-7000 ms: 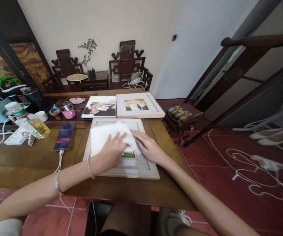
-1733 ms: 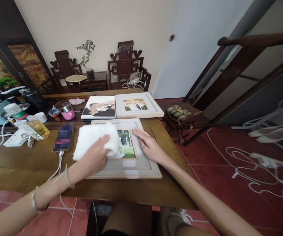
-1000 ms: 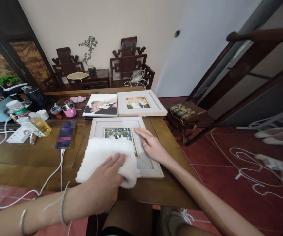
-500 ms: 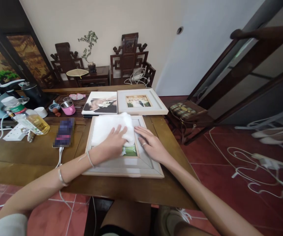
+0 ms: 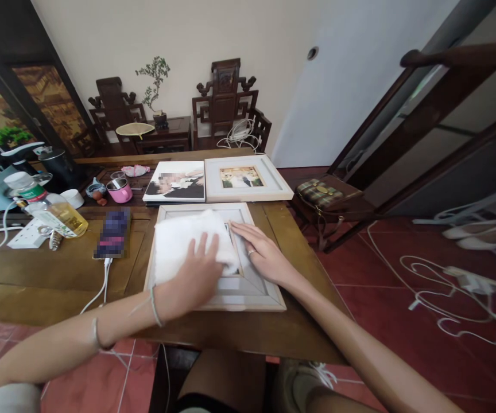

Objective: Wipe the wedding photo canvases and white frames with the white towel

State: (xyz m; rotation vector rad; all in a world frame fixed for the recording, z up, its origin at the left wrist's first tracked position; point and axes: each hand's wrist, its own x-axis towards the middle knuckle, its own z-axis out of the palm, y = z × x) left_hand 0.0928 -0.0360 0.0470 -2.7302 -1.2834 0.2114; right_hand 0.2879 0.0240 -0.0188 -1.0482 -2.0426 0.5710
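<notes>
A white cloth (image 5: 177, 238) lies bunched over the middle of a pale picture frame (image 5: 248, 302) flat on the table, covering most of the picture inside. My left hand (image 5: 198, 274) presses down on the cloth with its fingers spread. On the frame's right side rests my right hand (image 5: 265, 255), palm down with fingers stretched out, a ring on one of them. Behind this frame lie a photo panel (image 5: 181, 178) and a second framed picture (image 5: 241, 176), side by side.
On the left of the wooden table (image 5: 28, 281) are a phone (image 5: 113, 232) on a cable, a bottle (image 5: 65, 212), a power strip (image 5: 28, 230) and a pink cup (image 5: 119, 189). A plaid bag (image 5: 320, 195) sits on a chair to the right.
My left hand and the cloth have moved toward me, so the cloth now covers the green part of the picture. My right hand stays nearly in place on the frame.
</notes>
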